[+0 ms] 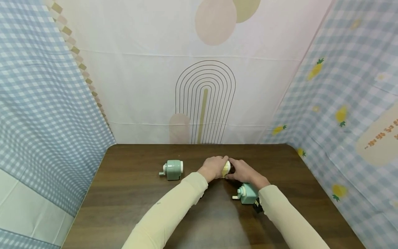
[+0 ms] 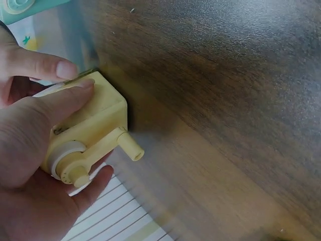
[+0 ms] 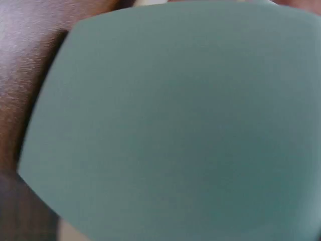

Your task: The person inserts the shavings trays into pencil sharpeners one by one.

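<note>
So the yellow crank sharpener (image 2: 104,100) is between both hands over the far half of the table (image 1: 130,214). Left hand (image 1: 214,166) has its fingers wrapped round the crank end, thumb along the body; right hand (image 1: 244,171) has thumb and fingers curled on the opposite end. A teal sharpener (image 1: 249,194) sits by the right wrist (it basically fills that wrist's view), and a grey-green one (image 1: 174,170) lies off left.
</note>
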The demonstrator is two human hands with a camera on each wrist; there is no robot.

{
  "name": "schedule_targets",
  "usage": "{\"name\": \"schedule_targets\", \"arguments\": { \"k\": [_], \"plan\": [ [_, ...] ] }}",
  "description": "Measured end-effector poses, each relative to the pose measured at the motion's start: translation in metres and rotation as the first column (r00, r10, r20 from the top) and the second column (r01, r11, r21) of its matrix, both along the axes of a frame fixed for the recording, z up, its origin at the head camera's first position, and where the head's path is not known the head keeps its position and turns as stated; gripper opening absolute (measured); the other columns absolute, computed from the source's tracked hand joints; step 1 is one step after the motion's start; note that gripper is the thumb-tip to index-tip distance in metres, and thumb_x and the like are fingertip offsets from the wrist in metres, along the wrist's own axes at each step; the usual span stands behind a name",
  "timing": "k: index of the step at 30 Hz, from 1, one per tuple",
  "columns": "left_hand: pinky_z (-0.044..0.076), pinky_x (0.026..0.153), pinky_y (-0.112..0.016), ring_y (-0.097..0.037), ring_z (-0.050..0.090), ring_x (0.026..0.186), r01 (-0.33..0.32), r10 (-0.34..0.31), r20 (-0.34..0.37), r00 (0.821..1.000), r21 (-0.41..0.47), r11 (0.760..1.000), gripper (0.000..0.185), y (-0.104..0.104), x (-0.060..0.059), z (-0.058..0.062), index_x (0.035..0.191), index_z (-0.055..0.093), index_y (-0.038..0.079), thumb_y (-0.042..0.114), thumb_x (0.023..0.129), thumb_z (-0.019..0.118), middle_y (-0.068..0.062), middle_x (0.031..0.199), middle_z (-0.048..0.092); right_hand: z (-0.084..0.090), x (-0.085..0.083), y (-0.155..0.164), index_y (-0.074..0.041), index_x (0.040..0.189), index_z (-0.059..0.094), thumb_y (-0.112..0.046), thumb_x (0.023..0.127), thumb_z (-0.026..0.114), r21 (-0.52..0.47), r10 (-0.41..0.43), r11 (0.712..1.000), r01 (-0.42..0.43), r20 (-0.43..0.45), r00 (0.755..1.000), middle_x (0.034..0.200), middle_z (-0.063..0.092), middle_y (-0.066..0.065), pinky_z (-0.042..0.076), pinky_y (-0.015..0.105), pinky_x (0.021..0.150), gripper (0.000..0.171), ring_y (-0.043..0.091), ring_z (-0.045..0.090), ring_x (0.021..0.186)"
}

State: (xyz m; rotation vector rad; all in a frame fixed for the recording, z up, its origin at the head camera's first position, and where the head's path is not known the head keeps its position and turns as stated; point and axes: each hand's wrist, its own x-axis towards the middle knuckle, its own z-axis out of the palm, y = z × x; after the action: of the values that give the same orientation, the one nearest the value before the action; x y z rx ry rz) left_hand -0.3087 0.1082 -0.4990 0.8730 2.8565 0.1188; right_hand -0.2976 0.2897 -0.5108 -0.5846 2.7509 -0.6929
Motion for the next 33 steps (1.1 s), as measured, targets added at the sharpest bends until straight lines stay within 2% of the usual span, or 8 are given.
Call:
{"name": "schedule_targets", "arguments": {
  "k": [5,8,11,14,19,25,33],
  "plan": [
    [0.055,0.101,-0.042,-0.029,0.057,0.129,-0.023,0.02,0.057,0.998,0.062,0.998,0.095,-0.009,0.004,0.013,0.163,0.033,0.021,0.046,0.088,0.087,-0.012,0.147,0.053,0.018,0.004,0.008,-0.001,0.158,0.041,-0.031,0.092,0.086,0.014,-0.02,1.0,0.019,0.005,1.0,0.143,0.062,0.018,0.053,0.055,0.102,0.085,0.036,0.063,0.128],
    [0.05,0.109,-0.045,-0.032,0.05,0.138,-0.022,0.017,0.055,0.998,0.09,0.996,0.102,-0.013,0.004,0.025,0.167,0.027,0.021,0.051,0.089,0.085,-0.013,0.156,0.046,0.03,0.009,0.012,-0.004,0.165,0.03,-0.036,0.091,0.086,0.052,-0.036,0.998,0.039,-0.045,0.998,0.158,0.048,0.025,0.046,0.063,0.109,0.098,0.044,0.051,0.141],
    [0.045,0.114,-0.047,-0.034,0.045,0.145,0.0,-0.004,0.04,0.999,0.108,0.994,0.104,-0.015,0.004,0.036,0.169,0.025,0.021,0.05,0.089,0.085,-0.015,0.162,0.04,0.038,0.014,0.015,-0.008,0.169,0.023,-0.042,0.09,0.086,0.1,-0.043,0.994,0.054,-0.11,0.993,0.165,0.036,0.028,0.039,0.07,0.112,0.107,0.051,0.039,0.147],
    [0.043,0.117,-0.049,-0.035,0.04,0.149,0.022,-0.024,0.023,0.999,0.11,0.994,0.106,-0.015,0.006,0.044,0.169,0.023,0.021,0.052,0.089,0.084,-0.015,0.165,0.036,0.042,0.021,0.018,-0.01,0.17,0.022,-0.048,0.09,0.085,0.136,-0.031,0.989,0.058,-0.193,0.981,0.165,0.034,0.029,0.037,0.073,0.111,0.108,0.054,0.035,0.148],
    [0.043,0.117,-0.05,-0.034,0.037,0.152,0.037,-0.037,-0.005,0.999,0.111,0.993,0.104,-0.014,0.013,0.051,0.17,0.024,0.021,0.058,0.09,0.08,-0.012,0.167,0.035,0.046,0.032,0.024,-0.009,0.168,0.027,-0.054,0.091,0.081,0.151,-0.009,0.987,0.056,-0.298,0.954,0.164,0.037,0.027,0.038,0.073,0.111,0.105,0.052,0.038,0.147],
    [0.041,0.118,-0.05,-0.034,0.034,0.154,0.045,-0.047,0.005,0.999,0.152,0.987,0.1,-0.011,0.023,0.053,0.169,0.023,0.021,0.054,0.093,0.079,-0.011,0.168,0.033,0.05,0.04,0.035,-0.012,0.169,0.027,-0.065,0.092,0.074,0.125,-0.034,0.989,0.074,-0.295,0.955,0.164,0.037,0.027,0.038,0.074,0.11,0.105,0.052,0.038,0.147],
    [0.04,0.12,-0.046,-0.03,0.032,0.155,0.085,-0.086,-0.004,0.996,0.181,0.98,0.099,-0.001,0.038,0.056,0.169,0.026,0.021,0.054,0.093,0.08,-0.007,0.168,0.033,0.051,0.05,0.052,-0.009,0.166,0.033,-0.067,0.095,0.068,0.112,-0.054,0.99,0.088,-0.278,0.959,0.161,0.04,0.028,0.041,0.074,0.107,0.099,0.052,0.041,0.144]
  ]
}}
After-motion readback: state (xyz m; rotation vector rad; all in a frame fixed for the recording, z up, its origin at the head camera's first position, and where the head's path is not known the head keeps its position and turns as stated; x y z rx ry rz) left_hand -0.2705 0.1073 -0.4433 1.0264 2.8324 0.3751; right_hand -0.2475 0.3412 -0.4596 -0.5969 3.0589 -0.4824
